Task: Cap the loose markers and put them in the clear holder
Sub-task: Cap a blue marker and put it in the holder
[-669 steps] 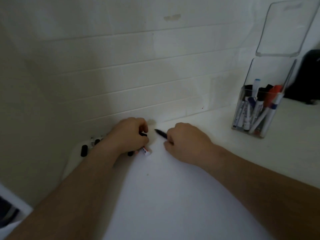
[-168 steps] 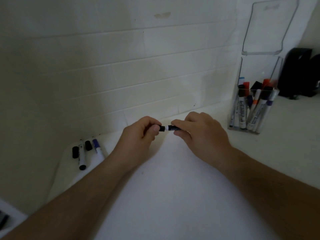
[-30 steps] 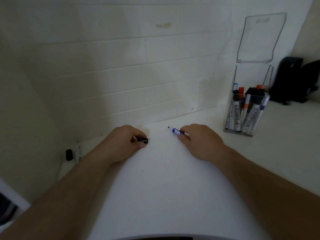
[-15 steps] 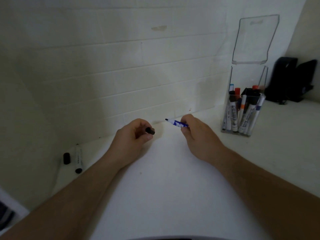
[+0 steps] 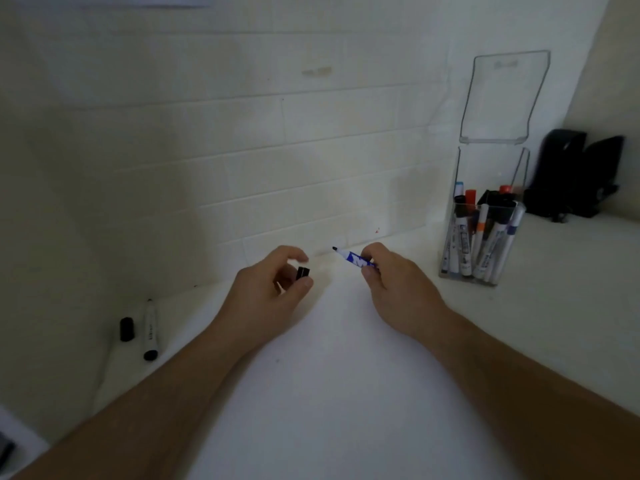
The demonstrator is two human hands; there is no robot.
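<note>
Left hand point(image 5: 266, 289) pinching a black cap point(image 5: 303, 273) between thumb and fingers; right hand point(image 5: 394, 289) gripping an uncapped blue marker point(image 5: 353, 258), tip aimed at the cap, small gap between. Below, pale counter point(image 5: 329, 393) against a white brick wall point(image 5: 242, 150). Far left, another loose marker point(image 5: 150, 329) beside a second black cap point(image 5: 126, 329). At right, clear holder point(image 5: 450, 268) crowded with upright capped markers point(image 5: 485, 237).

Two bare forearms come into view from the bottom corners, each ending in a bare hand: the left hand point(image 5: 268, 289) and the right hand point(image 5: 394, 289). No sleeve, cuff, glove, watch or ring shows on either arm, wrist or finger.
</note>
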